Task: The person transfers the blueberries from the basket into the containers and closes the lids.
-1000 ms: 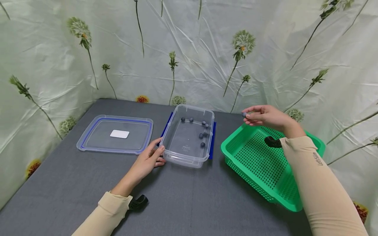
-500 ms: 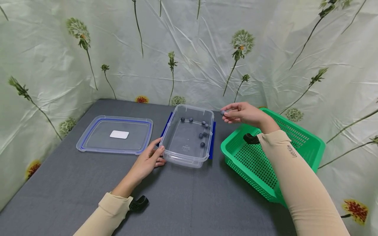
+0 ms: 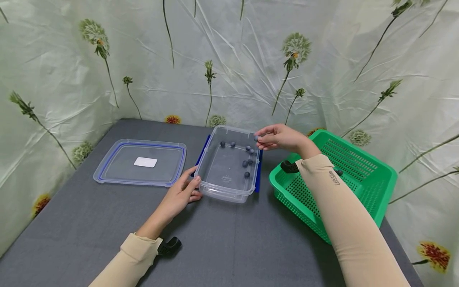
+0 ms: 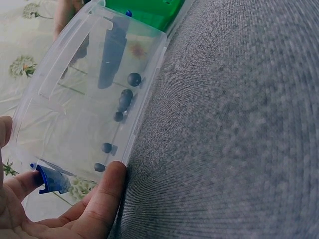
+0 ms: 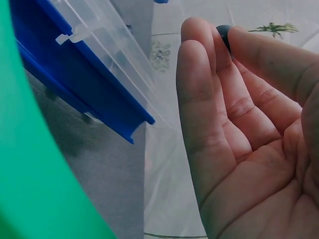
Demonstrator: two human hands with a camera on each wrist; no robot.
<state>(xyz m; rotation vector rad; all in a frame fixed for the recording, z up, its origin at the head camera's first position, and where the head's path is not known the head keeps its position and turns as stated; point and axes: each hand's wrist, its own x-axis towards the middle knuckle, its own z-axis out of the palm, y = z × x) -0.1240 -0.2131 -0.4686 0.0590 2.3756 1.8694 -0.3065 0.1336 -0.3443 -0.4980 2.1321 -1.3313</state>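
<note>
A clear plastic food container (image 3: 220,169) stands on the grey cloth, with several blueberries (image 3: 247,174) scattered over its floor. My left hand (image 3: 181,193) holds its near left corner, thumb at the rim and the other fingers lower along the side. In the left wrist view, fingertips (image 4: 110,181) press the wall and bottom edge. At the far right rim, my right hand (image 3: 281,137) pinches one blueberry (image 5: 225,34) between thumb and fingertips. A green perforated basket (image 3: 385,187) lies under the right forearm, which hides part of it; a dark blueberry (image 3: 338,172) shows inside.
The container's lid (image 3: 118,163), with a blue seal and a white label (image 3: 145,162), lies flat to the left. Blue latch flaps (image 3: 258,177) hang out along the container's sides. A flowered curtain (image 3: 236,87) rises behind the table.
My right hand has moved left with the blueberry, from above the basket to the container's far right rim. The left hand and the container have stayed in place.
</note>
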